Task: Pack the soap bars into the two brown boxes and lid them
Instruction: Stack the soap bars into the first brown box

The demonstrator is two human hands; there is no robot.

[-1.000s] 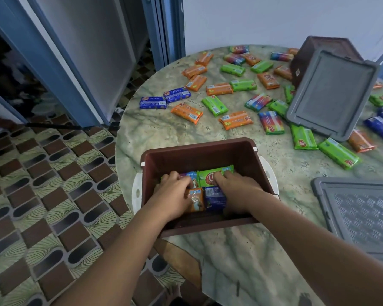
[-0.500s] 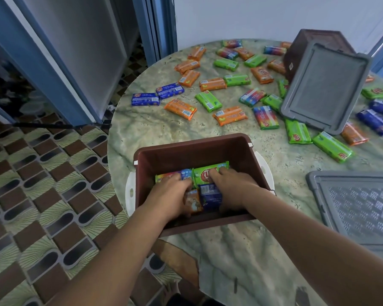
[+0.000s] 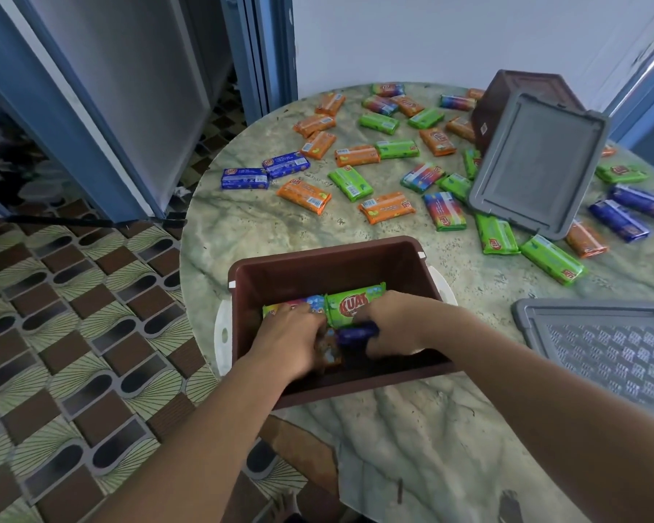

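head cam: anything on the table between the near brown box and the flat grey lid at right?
Nothing: in the head view only bare marble tabletop separates the near brown box from the flat grey lid. The soap bars lie farther back.

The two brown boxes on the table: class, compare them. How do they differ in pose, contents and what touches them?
The near brown box stands upright with its opening up; the far brown box is tipped over. The near box holds soap bars; the far box's inside is hidden. Both hands, left hand and right hand, reach into the near box; a grey lid leans against the far one. Both are brown and unlidded.
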